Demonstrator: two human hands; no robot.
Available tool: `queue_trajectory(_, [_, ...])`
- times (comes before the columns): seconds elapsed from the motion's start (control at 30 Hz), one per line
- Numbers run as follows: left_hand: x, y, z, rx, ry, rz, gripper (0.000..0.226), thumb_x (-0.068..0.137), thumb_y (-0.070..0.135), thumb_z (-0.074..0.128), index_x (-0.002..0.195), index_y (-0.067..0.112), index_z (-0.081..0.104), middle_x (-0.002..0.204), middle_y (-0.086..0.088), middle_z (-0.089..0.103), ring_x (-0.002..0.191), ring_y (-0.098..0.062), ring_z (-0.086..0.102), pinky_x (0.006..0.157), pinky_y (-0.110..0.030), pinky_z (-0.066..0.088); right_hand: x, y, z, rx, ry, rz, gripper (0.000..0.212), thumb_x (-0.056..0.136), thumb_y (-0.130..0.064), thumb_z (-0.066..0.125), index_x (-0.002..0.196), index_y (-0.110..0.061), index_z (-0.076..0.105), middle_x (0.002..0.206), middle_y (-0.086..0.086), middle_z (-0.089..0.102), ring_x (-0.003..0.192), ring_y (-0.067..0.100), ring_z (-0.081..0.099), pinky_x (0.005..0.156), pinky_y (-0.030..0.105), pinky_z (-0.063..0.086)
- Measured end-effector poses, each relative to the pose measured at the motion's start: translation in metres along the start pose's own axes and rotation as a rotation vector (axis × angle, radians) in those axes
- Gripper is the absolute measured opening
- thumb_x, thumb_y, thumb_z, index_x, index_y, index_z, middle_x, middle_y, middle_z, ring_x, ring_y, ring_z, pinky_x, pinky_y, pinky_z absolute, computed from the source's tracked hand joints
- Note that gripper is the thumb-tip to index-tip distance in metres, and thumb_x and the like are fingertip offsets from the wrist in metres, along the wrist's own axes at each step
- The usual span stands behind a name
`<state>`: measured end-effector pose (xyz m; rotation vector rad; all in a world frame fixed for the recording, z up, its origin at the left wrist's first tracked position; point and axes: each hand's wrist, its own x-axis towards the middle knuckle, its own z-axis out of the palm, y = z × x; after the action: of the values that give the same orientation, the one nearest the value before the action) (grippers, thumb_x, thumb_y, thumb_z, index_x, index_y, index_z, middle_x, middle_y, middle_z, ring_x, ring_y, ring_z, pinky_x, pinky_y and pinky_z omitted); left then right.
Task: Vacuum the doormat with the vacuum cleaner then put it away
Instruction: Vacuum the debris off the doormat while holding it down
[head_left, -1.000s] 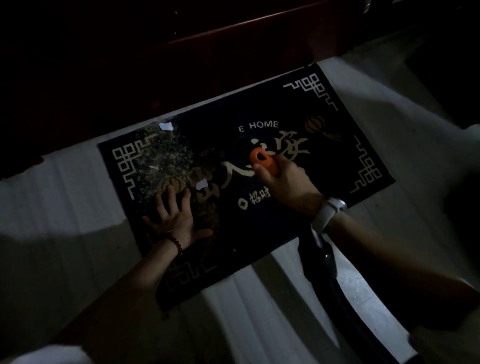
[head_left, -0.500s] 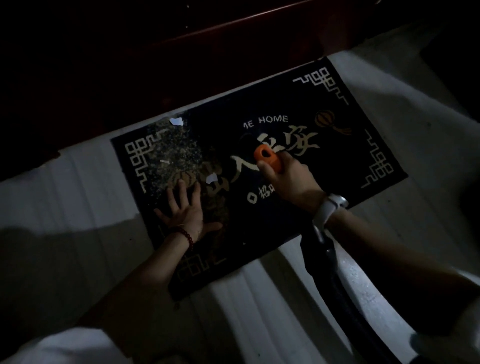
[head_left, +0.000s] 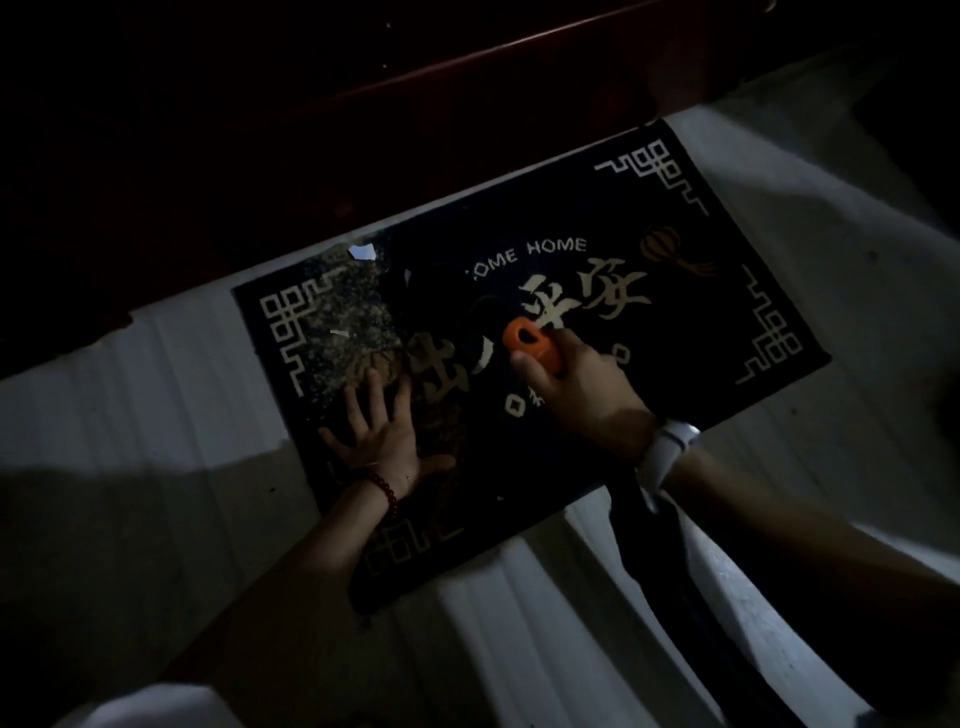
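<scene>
Left hand (head_left: 382, 441): flat, fingers spread, pinning the dark rectangular fabric doormat (head_left: 696, 312).
Right hand (head_left: 582, 387): wrapped round the orange-tipped black handheld vacuum cleaner (head_left: 532, 345), mid-mat.
Handling: vacuum probably light, rigid; hold its handle.
Beyond left fingers: pale crumb patch (head_left: 348, 322).

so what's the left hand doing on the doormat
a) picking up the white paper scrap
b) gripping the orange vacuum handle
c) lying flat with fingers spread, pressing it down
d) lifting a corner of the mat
c: the left hand lies flat with fingers spread on the doormat, while the right hand grips the orange vacuum handle.
</scene>
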<state>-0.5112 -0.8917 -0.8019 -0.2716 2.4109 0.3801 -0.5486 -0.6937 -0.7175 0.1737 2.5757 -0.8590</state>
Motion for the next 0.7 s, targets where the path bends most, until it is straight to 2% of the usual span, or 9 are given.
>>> queue_trajectory(0.1, [0.001, 0.000, 0.000, -0.009, 0.002, 0.008, 0.112, 0.069, 0.058, 0.069, 0.148, 0.032, -0.006, 0.153, -0.003, -0.028, 0.140, -0.032, -0.024, 0.108, -0.066, 0.000, -0.003, 0.000, 0.000, -0.004, 0.000, -0.016, 0.049, 0.088, -0.055, 0.046, 0.125, -0.022, 0.045, 0.089, 0.003, 0.056, 0.080, 0.024, 0.060, 0.069, 0.031, 0.047])
queue_trajectory(0.2, [-0.001, 0.000, -0.001, -0.012, 0.000, 0.004, 0.110, 0.072, 0.055, 0.069, 0.147, 0.032, -0.008, 0.152, -0.001, -0.031, 0.140, -0.031, -0.026, 0.109, -0.066, -0.001, -0.041, 0.018, 0.004, -0.005, -0.092, -0.003, 0.050, 0.088, -0.054, 0.045, 0.129, -0.027, 0.039, 0.090, -0.002, 0.059, 0.071, 0.013, 0.060, 0.066, 0.030, 0.051])
queue_trajectory(0.3, [-0.003, -0.001, 0.000, -0.018, 0.012, 0.019, 0.105, 0.075, 0.053, 0.067, 0.148, 0.030, -0.006, 0.152, 0.000, -0.032, 0.140, -0.030, -0.027, 0.109, -0.066, -0.001, -0.081, 0.037, 0.005, -0.050, -0.155, 0.011, 0.050, 0.087, -0.052, 0.046, 0.129, -0.025, 0.039, 0.095, 0.000, 0.062, 0.070, 0.012, 0.060, 0.068, 0.028, 0.052])
queue_trajectory(0.43, [-0.005, -0.004, 0.001, -0.036, 0.023, 0.041, 0.105, 0.076, 0.053, 0.066, 0.147, 0.034, -0.009, 0.152, 0.002, -0.031, 0.140, -0.029, -0.026, 0.109, -0.065, -0.001, -0.101, 0.051, -0.007, 0.022, -0.154, 0.037, 0.050, 0.087, -0.048, 0.049, 0.129, -0.024, 0.041, 0.072, -0.011, 0.053, 0.044, 0.004, 0.049, 0.047, 0.013, 0.040])
queue_trajectory(0.53, [-0.007, -0.005, -0.004, -0.072, 0.022, 0.047, 0.098, 0.079, 0.051, 0.064, 0.148, 0.034, -0.004, 0.154, 0.004, -0.027, 0.141, -0.027, -0.025, 0.110, -0.063, -0.002, -0.102, 0.049, -0.010, 0.062, -0.130, 0.035, 0.050, 0.087, -0.046, 0.051, 0.130, -0.022, 0.041, 0.067, -0.013, 0.049, 0.041, 0.004, 0.051, 0.042, 0.012, 0.039])
queue_trajectory(0.6, [-0.008, -0.005, -0.009, -0.128, 0.125, 0.076, 0.078, 0.088, 0.042, 0.057, 0.149, 0.029, 0.010, 0.157, 0.005, -0.014, 0.144, -0.024, -0.017, 0.111, -0.062, -0.003, -0.103, 0.045, -0.008, 0.057, -0.128, 0.016, 0.051, 0.087, -0.047, 0.050, 0.131, -0.022, 0.041, 0.068, -0.015, 0.047, 0.047, 0.001, 0.048, 0.044, 0.011, 0.038])
queue_trajectory(0.67, [-0.013, -0.005, -0.016, -0.266, 0.397, 0.234, 0.055, 0.093, 0.031, 0.046, 0.145, 0.019, 0.031, 0.157, 0.000, 0.012, 0.146, -0.023, 0.002, 0.115, -0.059, 0.003, -0.105, 0.041, -0.006, 0.085, -0.123, -0.006, 0.050, 0.087, -0.047, 0.051, 0.130, -0.023, 0.042, 0.069, -0.014, 0.048, 0.048, 0.002, 0.048, 0.046, 0.011, 0.037])
queue_trajectory(0.7, [-0.018, -0.004, -0.021, -0.352, 0.504, 0.340, 0.052, 0.092, 0.028, 0.042, 0.141, 0.013, 0.038, 0.154, -0.003, 0.023, 0.144, -0.023, 0.011, 0.116, -0.055, 0.008, -0.106, 0.039, -0.005, 0.100, -0.127, -0.015, 0.049, 0.087, -0.046, 0.052, 0.129, -0.023, 0.043, 0.069, -0.014, 0.049, 0.047, 0.002, 0.051, 0.046, 0.011, 0.038])
